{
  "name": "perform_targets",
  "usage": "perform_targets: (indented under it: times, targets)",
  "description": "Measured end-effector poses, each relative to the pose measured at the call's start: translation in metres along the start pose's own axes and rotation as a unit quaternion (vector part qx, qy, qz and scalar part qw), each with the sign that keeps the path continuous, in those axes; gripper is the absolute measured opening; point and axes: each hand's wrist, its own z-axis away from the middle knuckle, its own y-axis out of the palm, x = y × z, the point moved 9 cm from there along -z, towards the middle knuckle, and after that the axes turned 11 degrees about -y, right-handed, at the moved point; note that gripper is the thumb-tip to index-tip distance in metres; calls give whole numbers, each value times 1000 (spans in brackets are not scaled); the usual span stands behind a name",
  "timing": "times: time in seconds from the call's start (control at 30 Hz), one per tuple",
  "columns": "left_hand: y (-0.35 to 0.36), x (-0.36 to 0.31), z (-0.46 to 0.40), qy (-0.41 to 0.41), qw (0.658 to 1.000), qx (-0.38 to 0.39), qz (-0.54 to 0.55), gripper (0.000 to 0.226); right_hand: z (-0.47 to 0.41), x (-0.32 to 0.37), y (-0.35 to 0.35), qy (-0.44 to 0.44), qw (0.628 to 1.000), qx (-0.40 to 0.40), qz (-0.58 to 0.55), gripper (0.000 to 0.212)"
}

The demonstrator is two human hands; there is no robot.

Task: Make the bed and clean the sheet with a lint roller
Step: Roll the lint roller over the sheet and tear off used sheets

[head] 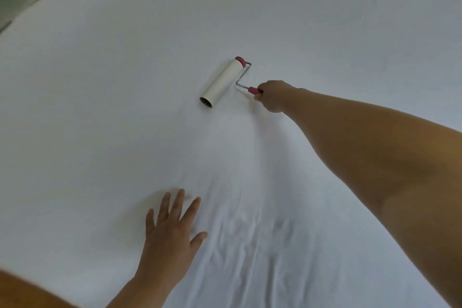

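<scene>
White sheet (pixel 125 107) is spread across nearly the whole frame — smooth in the upper half, wrinkled at lower centre. Lint roller (pixel 221 82) is laid on the sheet just above frame centre, white roll angled toward the lower left, bent wire leading to a pink handle. The handle is gripped by the right hand (pixel 271 96), fingers curled round it, arm stretched in from the right edge. Left hand (pixel 170 230) is pressed flat on the sheet at lower centre-left — fingers straight and spread, nothing held. Grey strip is seen at the upper left corner.
</scene>
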Motion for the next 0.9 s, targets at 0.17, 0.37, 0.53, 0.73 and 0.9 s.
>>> perform_targets:
  times: [0.17, 0.37, 0.53, 0.73, 0.9]
  targets:
    - [-4, 29, 11, -11, 1000, 13, -18, 73, 5, 9, -7, 4, 999, -42, -21, 31]
    - [-2, 34, 29, -26, 999, 32, -19, 72, 99, -14, 19, -31, 993, -70, -95, 23]
    - [8, 27, 56, -45, 998, 51, -8, 72, 216, -54, 60, -46, 997, 7, -64, 26]
    - [27, 34, 76, -73, 995, 74, 3, 73, 250, -60, 84, -36, 995, 93, -15, 29]
    - [28, 69, 73, -99, 992, 70, 19, 73, 175, 26, 76, -82, 992, 99, -9, 24]
